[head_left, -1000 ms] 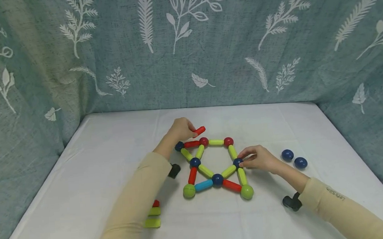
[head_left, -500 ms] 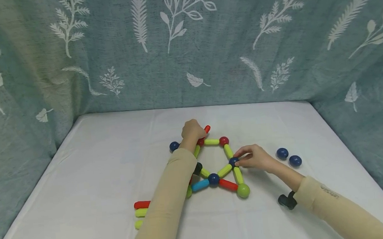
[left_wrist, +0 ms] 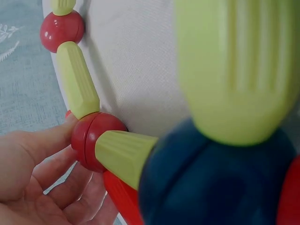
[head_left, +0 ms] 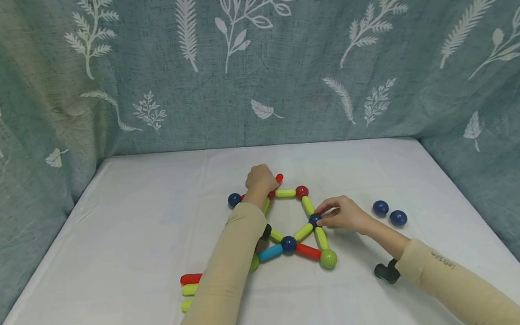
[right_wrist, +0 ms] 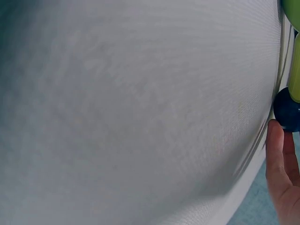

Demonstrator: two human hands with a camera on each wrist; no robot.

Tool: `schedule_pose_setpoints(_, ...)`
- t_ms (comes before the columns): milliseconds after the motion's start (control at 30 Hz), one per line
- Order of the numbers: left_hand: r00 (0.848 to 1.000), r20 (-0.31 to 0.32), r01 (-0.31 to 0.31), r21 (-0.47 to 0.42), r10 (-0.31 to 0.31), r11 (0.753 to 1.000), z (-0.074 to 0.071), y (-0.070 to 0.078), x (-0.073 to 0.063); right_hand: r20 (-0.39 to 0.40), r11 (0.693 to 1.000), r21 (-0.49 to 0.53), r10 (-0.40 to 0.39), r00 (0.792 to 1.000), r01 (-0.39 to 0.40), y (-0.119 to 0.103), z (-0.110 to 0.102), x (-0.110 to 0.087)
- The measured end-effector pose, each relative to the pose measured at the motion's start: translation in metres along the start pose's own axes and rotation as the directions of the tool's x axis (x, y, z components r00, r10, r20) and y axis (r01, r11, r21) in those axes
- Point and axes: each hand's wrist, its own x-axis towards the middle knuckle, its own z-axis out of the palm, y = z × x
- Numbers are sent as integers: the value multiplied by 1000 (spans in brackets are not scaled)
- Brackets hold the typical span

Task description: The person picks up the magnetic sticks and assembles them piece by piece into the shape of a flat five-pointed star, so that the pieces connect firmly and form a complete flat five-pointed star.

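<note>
My left hand holds a red rod at the far-left red ball of a ball-and-rod frame. In the left wrist view the thumb lies right by that ball, and most of the held rod is hidden behind hand and ball. My right hand pinches the dark blue ball on the frame's right side, between thumb and fingers. Yellow-green rods run from that ball to its neighbours. Nearer me are a blue ball, a light blue rod and a green ball.
Two loose dark blue balls lie right of my right hand. Near my left forearm a red rod and yellow-green rods lie partly covered by the sleeve. A patterned curtain hangs behind the white-covered table.
My left hand has moved right with the red rod, from above the far-left blue ball to the red ball. The right hand keeps its pinch on the blue ball. The head view has shifted slightly.
</note>
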Motion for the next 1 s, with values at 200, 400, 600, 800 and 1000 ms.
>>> schedule_pose_setpoints(200,1000,-4,-21,-3,21,1000,0,-2,-1,-9,1000,-16,13,1000,-13,-1,0,1)
schedule_pose_setpoints(400,993,54,-110,77,106,991,-10,-13,-1,-9,1000,-30,9,1000,-9,0,1,2)
schedule_pose_setpoints(600,958,186,-244,133,218,961,-34,-44,-3,-8,996,-81,-36,999,36,-1,1,-1)
schedule_pose_setpoints(800,946,247,-245,116,211,963,-49,-75,-1,-8,990,-123,-67,998,65,-3,2,-4)
schedule_pose_setpoints(1000,946,236,-246,75,222,966,-50,-87,3,-1,990,-130,-64,998,63,-3,2,-7)
